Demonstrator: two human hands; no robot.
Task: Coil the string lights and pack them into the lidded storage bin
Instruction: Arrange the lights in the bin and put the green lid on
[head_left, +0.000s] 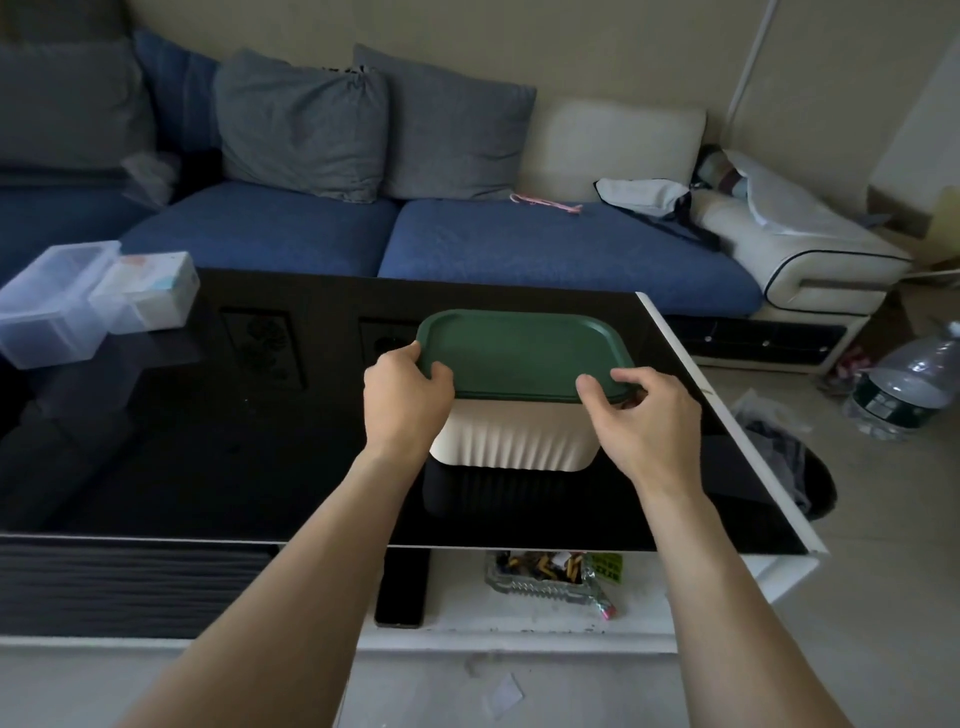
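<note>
So the green lid (519, 353) is sitting on the cream ribbed storage bin (514, 441), which sits right between the two hands on the glossy black table (208, 441). Can't see any string lights anywhere in view, so either they're already inside and this is the closing step, or the lid's about to come off to start; honestly can't tell which from this. My guess is closing, since both hands sit on the lid edge.

Left hand (402, 400) grips the lid's near left corner, thumb on top, fingers curled over the rim. Right hand (644, 415) pinches the near right edge, thumb on top and fingers tucked under the lip. Off past the left hand there's a clear plastic box (52, 312), not involved.
</note>
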